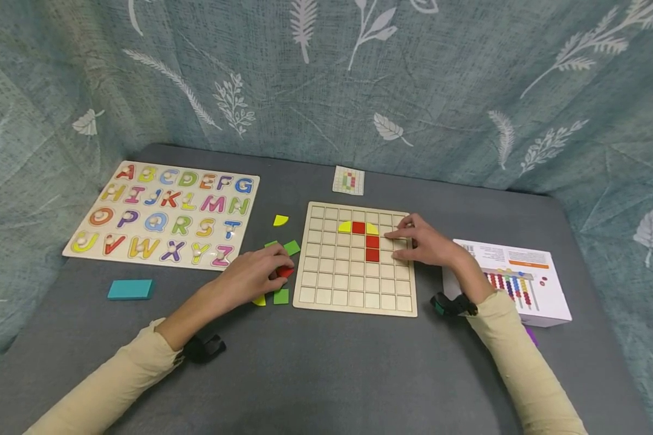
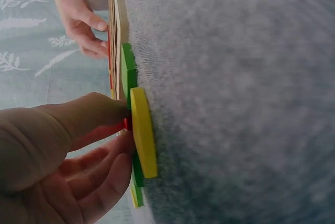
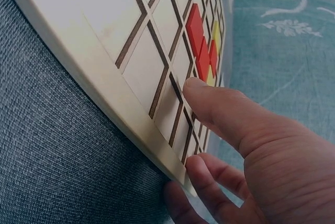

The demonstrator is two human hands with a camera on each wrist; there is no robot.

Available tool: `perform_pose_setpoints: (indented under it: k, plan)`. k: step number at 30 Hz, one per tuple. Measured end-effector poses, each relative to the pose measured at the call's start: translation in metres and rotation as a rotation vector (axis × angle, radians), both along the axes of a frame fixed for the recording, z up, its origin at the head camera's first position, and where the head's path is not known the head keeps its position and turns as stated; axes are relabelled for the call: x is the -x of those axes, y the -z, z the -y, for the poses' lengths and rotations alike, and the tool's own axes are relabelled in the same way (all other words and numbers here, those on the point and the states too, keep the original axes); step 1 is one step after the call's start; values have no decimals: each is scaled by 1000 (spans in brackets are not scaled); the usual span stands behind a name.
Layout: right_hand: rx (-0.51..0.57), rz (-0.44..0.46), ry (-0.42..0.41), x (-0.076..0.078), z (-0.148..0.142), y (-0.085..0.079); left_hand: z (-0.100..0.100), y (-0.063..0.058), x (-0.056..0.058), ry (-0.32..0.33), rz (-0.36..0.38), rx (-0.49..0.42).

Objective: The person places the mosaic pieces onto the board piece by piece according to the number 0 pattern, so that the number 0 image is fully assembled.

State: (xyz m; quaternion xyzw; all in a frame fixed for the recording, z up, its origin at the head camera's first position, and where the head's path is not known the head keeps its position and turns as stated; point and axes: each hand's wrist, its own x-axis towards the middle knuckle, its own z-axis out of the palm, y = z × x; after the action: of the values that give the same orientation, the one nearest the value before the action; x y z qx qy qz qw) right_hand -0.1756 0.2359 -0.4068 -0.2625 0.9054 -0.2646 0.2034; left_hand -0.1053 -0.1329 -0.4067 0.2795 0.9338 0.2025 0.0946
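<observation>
In the head view a wooden grid board [image 1: 356, 284] bears three red square tiles and two yellow quarter-round tiles near its upper middle. At the board's left side my left hand [image 1: 254, 275] pinches a red tile [image 1: 285, 272] between thumb and fingers, just over the loose pieces. Around it lie green squares [image 1: 281, 296] and yellow pieces [image 1: 259, 300], partly covered by the hand. My right hand [image 1: 425, 243] rests at the board's right edge, fingers relaxed, holding nothing. The right wrist view shows its thumb [image 3: 209, 96] over the cells beside two red tiles [image 3: 194, 28].
An alphabet puzzle board [image 1: 163, 214] lies at the left, with a teal block [image 1: 130, 289] below it. A printed pattern card [image 1: 348, 180] sits behind the grid board. To the right is a white box [image 1: 544, 290]. One yellow quarter-round [image 1: 280, 220] lies apart.
</observation>
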Motion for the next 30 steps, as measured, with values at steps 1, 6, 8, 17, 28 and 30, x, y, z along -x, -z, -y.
perform_pose_setpoints:
  k: [1, 6, 8, 17, 28, 30]
  plan:
    - [0, -1, 1, 0, 0, 0, -1, -1, 1, 1, 10, 7]
    - [0, -10, 3, 0, -1, 1, -3, -5, 3, 19, 29, 52]
    - [-2, -12, 0, 1, 0, 1, -3, -6, 4, 31, 14, 71]
    - [-1, -2, 2, 1, 1, 1, -1, -8, 2, 40, -43, 67]
    - [6, -3, 2, 0, 0, 0, -5, -22, 0, 48, -151, -58]
    - [7, -2, 2, 0, 0, 0, -8, -24, 1, 49, -139, -67]
